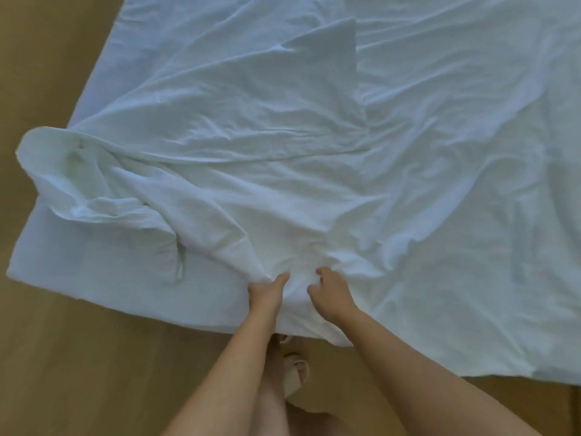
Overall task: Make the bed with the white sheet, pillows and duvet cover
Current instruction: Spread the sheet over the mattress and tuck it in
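While both hands grip it, the white duvet cover (283, 171) lies rumpled across the bed (94, 291).
Left hand (267, 292) pinches a bunched fold at lower centre; right hand (333, 297), fingers curled, clutches fabric just beside it. Loose corner flops at left of frame, over the wooden floor (78, 372). Sandalled foot (295, 372) below.

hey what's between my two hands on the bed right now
In the head view, only a bunched strip of the white duvet cover lies between the left hand and the right hand; both grip it at the bed's near edge.
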Demonstrator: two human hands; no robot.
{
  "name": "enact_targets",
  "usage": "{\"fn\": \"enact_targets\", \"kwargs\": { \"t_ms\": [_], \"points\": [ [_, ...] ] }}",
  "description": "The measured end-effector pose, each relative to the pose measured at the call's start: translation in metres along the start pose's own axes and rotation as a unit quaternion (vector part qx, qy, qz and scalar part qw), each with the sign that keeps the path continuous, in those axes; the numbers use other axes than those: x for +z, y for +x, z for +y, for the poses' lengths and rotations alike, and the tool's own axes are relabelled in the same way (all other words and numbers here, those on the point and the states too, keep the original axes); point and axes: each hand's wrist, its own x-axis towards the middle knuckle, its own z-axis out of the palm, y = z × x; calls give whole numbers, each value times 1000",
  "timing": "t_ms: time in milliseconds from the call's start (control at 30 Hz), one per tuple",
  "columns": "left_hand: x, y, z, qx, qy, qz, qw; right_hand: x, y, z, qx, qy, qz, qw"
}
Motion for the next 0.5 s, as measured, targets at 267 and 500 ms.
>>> {"fn": "enact_targets", "kwargs": {
  "t_ms": [267,500],
  "points": [
    [90,-40,-43,-49,-95,-97,989,-26,-38,135,111,159,78,978],
    [129,-52,-51,-30,37,-52,998,-40,-36,201,282,412,145,854]
  ]
}}
